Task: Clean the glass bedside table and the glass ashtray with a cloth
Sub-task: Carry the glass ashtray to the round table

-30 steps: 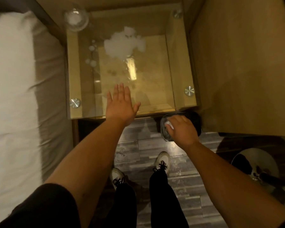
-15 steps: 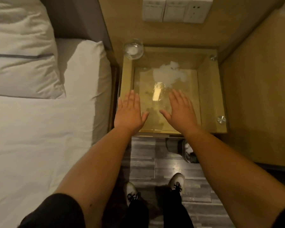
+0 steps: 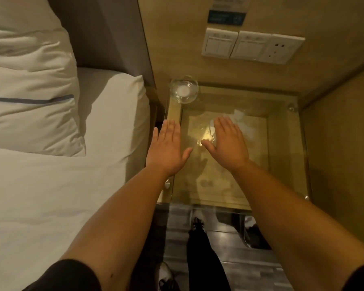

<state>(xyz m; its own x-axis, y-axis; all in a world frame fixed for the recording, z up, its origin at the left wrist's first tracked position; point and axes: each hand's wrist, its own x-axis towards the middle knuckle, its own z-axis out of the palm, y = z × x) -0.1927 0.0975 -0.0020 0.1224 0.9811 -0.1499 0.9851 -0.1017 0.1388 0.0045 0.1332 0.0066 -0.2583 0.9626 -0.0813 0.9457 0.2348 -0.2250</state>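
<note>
The glass bedside table [image 3: 282, 164] stands between the bed and a wooden wall. A round glass ashtray [image 3: 184, 91] sits on its far left corner. A white cloth [image 3: 243, 124] lies on the far part of the glass, partly hidden behind my right hand. My left hand [image 3: 166, 148] is flat, fingers together and extended, over the table's left edge. My right hand [image 3: 229, 141] is flat and empty over the middle of the glass, its fingertips reaching the cloth.
The bed [image 3: 51, 185] with white sheets and a pillow [image 3: 29, 91] lies close on the left. Wall switches and a socket [image 3: 252, 47] are above the table. A wooden panel [image 3: 340, 143] closes the right side. A bin [image 3: 252, 232] stands on the floor under the table's front right corner.
My right hand left the bin on the floor, came up over the glass and moved forward to the cloth. My left hand shifted left toward the table's edge. The view tilted up.
</note>
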